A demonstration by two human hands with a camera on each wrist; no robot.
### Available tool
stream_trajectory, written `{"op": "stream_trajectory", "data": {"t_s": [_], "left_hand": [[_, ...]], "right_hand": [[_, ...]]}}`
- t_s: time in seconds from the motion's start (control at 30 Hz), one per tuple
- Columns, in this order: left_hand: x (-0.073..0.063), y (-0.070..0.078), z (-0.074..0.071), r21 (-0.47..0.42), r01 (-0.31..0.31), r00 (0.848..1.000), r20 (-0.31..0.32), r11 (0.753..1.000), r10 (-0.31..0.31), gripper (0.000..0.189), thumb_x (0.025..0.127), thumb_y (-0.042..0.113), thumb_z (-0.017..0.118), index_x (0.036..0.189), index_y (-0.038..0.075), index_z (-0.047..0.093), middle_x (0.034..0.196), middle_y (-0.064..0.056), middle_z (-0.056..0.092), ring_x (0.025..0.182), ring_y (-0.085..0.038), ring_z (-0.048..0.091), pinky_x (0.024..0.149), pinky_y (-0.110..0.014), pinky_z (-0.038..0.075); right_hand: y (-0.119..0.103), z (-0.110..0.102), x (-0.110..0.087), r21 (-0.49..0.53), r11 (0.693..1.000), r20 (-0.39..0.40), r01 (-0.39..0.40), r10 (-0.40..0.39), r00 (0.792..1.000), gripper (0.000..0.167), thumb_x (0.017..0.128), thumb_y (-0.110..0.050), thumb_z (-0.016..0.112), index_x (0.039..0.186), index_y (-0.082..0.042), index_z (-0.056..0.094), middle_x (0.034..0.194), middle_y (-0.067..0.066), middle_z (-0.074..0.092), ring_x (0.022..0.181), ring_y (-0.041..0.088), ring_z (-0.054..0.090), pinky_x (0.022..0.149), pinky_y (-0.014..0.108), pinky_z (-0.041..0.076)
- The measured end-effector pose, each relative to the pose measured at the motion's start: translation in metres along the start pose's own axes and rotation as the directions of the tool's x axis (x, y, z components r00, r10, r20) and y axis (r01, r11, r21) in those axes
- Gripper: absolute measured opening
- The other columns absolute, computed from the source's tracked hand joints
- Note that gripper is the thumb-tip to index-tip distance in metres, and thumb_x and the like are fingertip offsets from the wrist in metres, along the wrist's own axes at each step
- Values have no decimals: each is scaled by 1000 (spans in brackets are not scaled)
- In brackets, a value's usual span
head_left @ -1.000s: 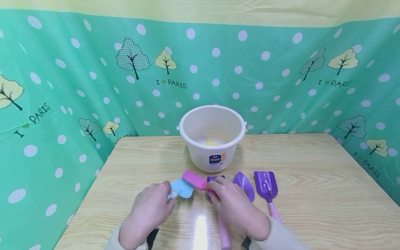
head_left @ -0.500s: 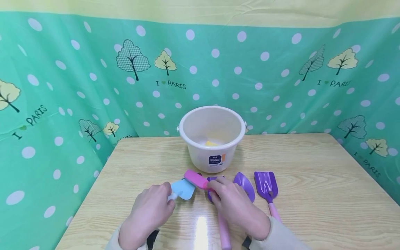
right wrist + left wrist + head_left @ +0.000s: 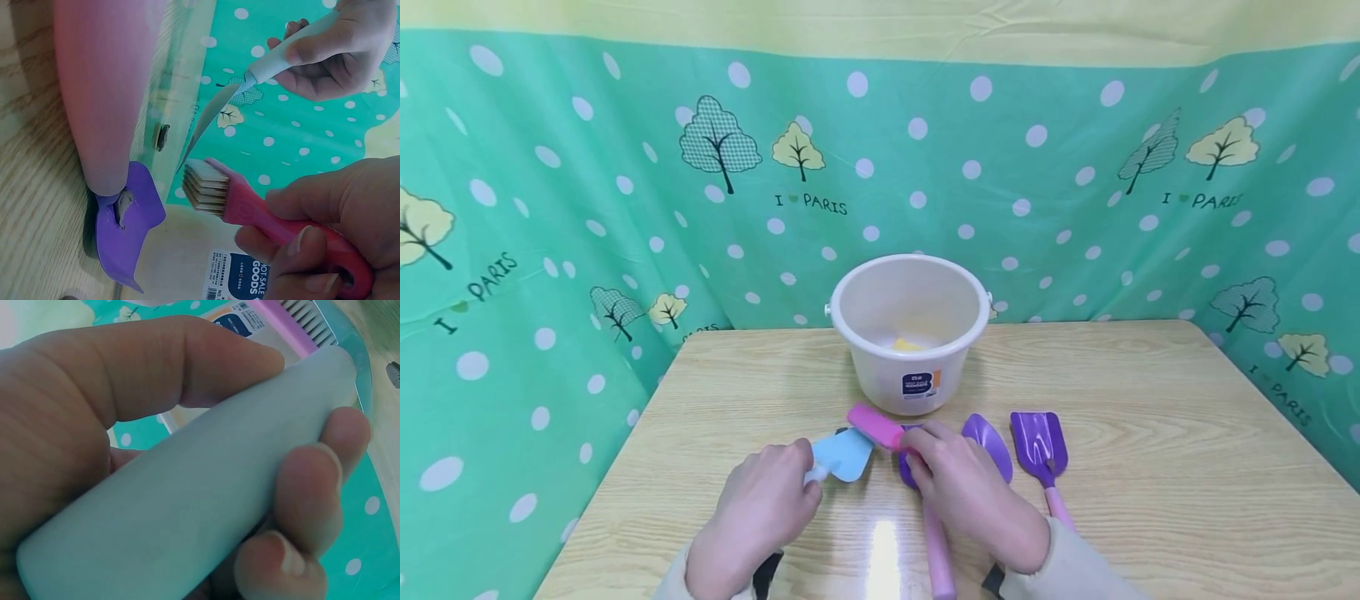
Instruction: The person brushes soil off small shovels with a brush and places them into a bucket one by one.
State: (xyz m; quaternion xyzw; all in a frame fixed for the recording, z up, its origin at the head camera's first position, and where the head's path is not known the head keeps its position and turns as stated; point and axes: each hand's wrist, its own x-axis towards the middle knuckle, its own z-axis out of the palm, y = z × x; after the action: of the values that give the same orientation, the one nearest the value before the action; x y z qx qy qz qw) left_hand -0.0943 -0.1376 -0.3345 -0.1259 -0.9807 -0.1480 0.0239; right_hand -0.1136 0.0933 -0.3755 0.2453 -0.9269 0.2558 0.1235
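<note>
My left hand grips the pale handle of a small light blue shovel, fingers wrapped round it. The shovel's blade shows edge-on in the right wrist view, tilted down toward the brush. My right hand holds a pink brush by its handle, thumb and fingers curled round it. Its pale bristles face the blade's edge and lie right by it. A small dark piece lies on the table close by. Under my right hand is a purple-bladed shovel with a pink handle.
Behind my hands stands a white bucket with something yellow at its bottom. Two more purple shovels lie to the right, one with a pointed blade, one with a square blade. A green curtain hangs behind the table.
The brush has shifted slightly right, and the blue shovel has moved a little right with it. A dark piece beside the brush head half a second ago no longer shows there.
</note>
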Motion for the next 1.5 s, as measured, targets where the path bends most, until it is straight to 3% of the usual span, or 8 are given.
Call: {"op": "stream_trajectory", "data": {"t_s": [0.27,0.53,0.77,1.1,1.5], "left_hand": [[0,1,0,-1,9,1000,16,1000,-9,13,75,8,66,72,9,54,57,1,43,47,-14,39,40,-29,31],[1,2,1,7,15,1000,10,1000,-15,9,75,8,66,75,7,56,57,2,44,47,-13,40,39,-28,31],[2,2,2,13,11,1000,8,1000,-11,9,75,8,67,77,6,58,58,2,44,47,-13,40,39,-28,31],[3,2,1,34,18,1000,0,999,-18,11,75,10,65,74,8,55,58,1,44,47,-16,41,40,-30,31],[1,1,0,36,1,1000,-21,999,0,13,75,10,66,73,9,53,57,1,43,46,-16,39,40,-30,30]], "right_hand": [[-6,-5,-1,36,999,-18,5,-4,1000,21,88,-15,67,109,-20,67,105,-7,62,86,8,61,70,25,52],[-19,-6,-7,127,981,-24,144,-142,990,16,88,-13,66,103,-17,68,92,-10,61,74,1,54,63,17,48],[-23,-5,-10,129,984,44,120,-127,991,15,90,-14,64,103,-18,68,90,-11,60,74,0,53,63,17,47],[-17,-5,-9,39,994,53,99,-101,993,19,88,-15,66,107,-17,68,89,-10,59,68,3,52,59,19,47],[-12,-7,-6,9,999,86,36,-37,996,17,90,-18,64,107,-17,67,93,-6,60,64,3,52,56,19,45]]}}
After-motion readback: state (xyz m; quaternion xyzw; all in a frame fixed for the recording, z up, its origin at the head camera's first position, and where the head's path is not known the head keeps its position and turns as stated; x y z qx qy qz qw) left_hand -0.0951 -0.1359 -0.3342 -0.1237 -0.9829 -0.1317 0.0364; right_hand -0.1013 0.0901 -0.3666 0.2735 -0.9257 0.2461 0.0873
